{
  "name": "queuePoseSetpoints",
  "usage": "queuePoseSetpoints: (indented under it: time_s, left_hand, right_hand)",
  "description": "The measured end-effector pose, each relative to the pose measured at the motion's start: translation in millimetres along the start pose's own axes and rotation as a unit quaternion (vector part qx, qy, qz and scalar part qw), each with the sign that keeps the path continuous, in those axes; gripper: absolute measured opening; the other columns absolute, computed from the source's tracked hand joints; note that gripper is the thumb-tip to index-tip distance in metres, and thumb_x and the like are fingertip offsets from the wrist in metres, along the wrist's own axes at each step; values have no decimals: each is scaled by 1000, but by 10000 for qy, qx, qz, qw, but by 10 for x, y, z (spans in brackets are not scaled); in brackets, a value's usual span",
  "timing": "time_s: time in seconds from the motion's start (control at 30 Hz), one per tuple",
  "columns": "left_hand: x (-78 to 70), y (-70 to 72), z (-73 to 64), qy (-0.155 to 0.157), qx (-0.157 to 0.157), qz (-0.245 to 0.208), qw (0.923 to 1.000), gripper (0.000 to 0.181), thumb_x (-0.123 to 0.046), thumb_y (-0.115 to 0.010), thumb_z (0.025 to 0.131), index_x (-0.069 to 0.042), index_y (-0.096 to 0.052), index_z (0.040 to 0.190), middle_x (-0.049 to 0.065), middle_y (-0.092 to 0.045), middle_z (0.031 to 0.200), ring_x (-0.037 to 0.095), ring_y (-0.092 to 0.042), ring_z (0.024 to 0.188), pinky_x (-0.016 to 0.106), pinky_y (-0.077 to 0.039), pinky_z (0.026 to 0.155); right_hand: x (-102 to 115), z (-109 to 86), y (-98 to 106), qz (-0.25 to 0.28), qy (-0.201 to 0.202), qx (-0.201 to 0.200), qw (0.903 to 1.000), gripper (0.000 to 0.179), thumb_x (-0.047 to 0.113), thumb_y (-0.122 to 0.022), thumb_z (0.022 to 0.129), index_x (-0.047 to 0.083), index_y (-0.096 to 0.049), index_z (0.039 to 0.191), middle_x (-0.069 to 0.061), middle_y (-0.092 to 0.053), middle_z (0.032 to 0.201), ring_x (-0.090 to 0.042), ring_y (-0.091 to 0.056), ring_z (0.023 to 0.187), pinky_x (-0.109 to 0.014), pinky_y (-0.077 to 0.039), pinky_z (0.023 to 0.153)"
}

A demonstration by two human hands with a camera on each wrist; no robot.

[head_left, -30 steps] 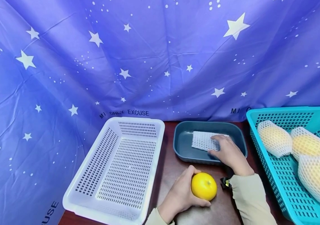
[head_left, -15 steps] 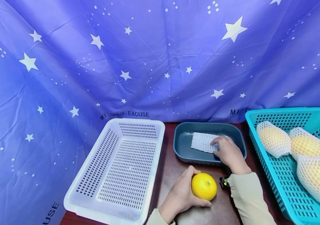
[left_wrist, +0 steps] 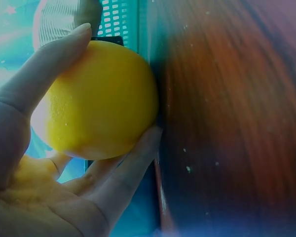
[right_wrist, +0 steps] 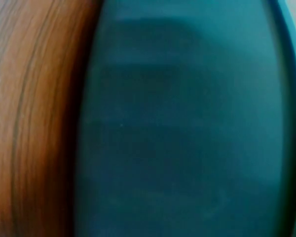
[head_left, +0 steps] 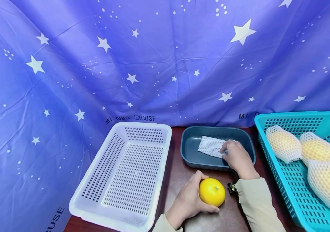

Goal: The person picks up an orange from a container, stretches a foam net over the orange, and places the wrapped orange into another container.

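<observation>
My left hand (head_left: 185, 200) holds a round yellow citrus fruit (head_left: 212, 192) low over the table, thumb on its near side and fingers behind it. In the left wrist view the thumb and fingers curve round the same fruit (left_wrist: 106, 101). Inside a dark blue-grey tray (head_left: 189, 149), a flat white foam fruit net (head_left: 210, 147) lies slanted. My right hand (head_left: 238, 160) reaches over the tray's front rim and pinches the net's right end, which the fingers partly hide. The right wrist view is filled by the tray's outer wall (right_wrist: 182, 128), with no hand showing.
A white perforated basket (head_left: 134, 180) stands on the left. On the right a teal basket (head_left: 291, 190) holds several yellow fruits in foam nets (head_left: 284, 143). Behind everything hangs a blue star-printed curtain (head_left: 153, 64). The table (head_left: 172, 164) is dark reddish wood.
My right hand's fingers have drawn together on the net's right end, and the net has tilted slightly. The left hand and the fruit stay in place.
</observation>
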State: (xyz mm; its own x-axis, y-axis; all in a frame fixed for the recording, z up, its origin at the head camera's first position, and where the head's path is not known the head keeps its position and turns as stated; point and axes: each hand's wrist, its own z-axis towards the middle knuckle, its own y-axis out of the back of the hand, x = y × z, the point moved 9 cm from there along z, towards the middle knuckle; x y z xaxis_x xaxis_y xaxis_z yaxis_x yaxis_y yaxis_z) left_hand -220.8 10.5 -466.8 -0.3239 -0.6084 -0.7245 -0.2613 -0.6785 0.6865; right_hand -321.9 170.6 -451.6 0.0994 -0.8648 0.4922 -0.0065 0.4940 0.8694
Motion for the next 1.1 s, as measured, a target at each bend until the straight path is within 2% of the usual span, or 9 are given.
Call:
queuePoseSetpoints:
  time_s: [0.27,0.4,0.6,0.73,0.87,1.1]
  left_hand:
    - [-3,12,8,-14,-24,-54,10000,75,-34,-97,57,-24,-49,114,-10,-60,111,3,-55,101,19,-46,83]
    - [2,4,9,-3,21,-151,9999,74,-34,-97,58,-24,-49,114,-11,-60,111,3,-55,101,18,-46,83]
    - [9,8,8,-10,7,-178,9998,74,-33,-97,58,-24,-49,113,-11,-60,110,2,-55,101,18,-45,83]
    - [-6,15,8,-27,10,-184,9998,74,-33,-97,58,-24,-49,113,-10,-60,111,3,-55,101,18,-46,83]
    - [0,3,12,-7,52,-255,9997,73,-33,-97,58,-24,-49,113,-10,-60,112,3,-55,101,19,-46,84]
    - [8,0,14,-39,44,-251,9997,73,-33,-97,58,-24,-49,113,-11,-60,111,3,-55,100,19,-46,84]
  right_hand:
    - [-25,19,-21,70,0,86,9999,16,3,-78,80,0,-72,94,-26,-62,115,-48,-49,116,-60,-47,91]
    - [-46,35,-32,20,-80,120,9999,10,2,-77,80,2,-72,89,-26,-61,115,-47,-50,112,-60,-48,88]
    - [-34,49,-3,3,15,-110,9999,3,1,-73,85,0,-72,87,-25,-64,108,-45,-54,106,-60,-48,88]
    - [-28,35,65,48,50,-384,9992,8,3,-70,88,-2,-72,94,-24,-67,104,-42,-61,95,-57,-51,81]
    - [-35,-9,157,221,60,-827,9963,12,5,-67,91,-3,-71,100,-24,-69,101,-39,-65,84,-55,-54,72]
    - [23,-139,340,569,307,-1708,9832,11,5,-69,91,-2,-71,99,-22,-69,95,-36,-65,80,-55,-53,71]
